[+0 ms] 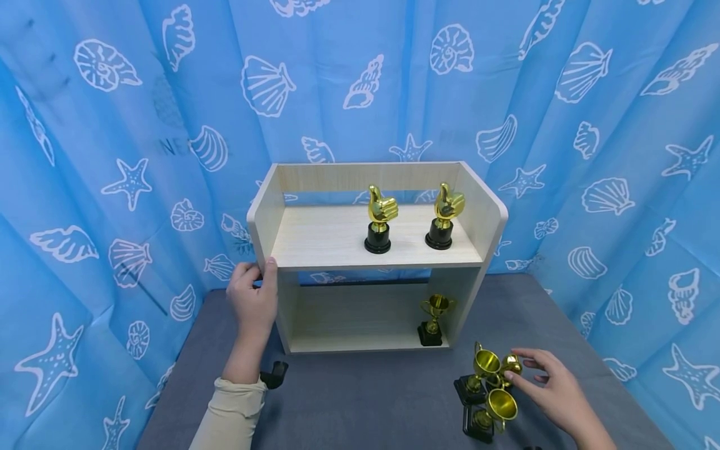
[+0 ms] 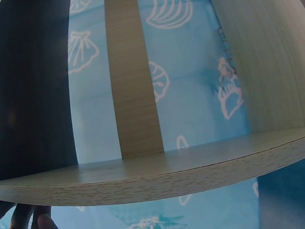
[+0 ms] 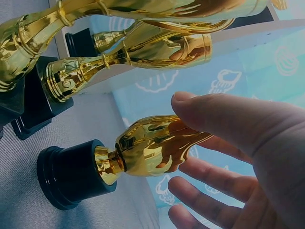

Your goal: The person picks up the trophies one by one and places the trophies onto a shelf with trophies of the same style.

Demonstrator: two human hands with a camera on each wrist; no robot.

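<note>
gold trophy (image 3: 143, 148), perhaps thumb-shaped, between fingers (image 3: 217, 177)

In the head view, the base of the thumb trophy (image 1: 513, 364) at four o'clock is mostly hidden behind two cup trophies (image 1: 486, 362). A dark scrap (image 1: 531, 447) at five o'clock is cut off — too little shows to name it. At ten o'clock, letters (image 1: 174, 147) after "NE" are too faint to read. In the wrist views, the left hand's fingers (image 2: 21, 217) are cropped at eight o'clock; one cup trophy (image 3: 81, 11) is cut off toward eleven.
</note>
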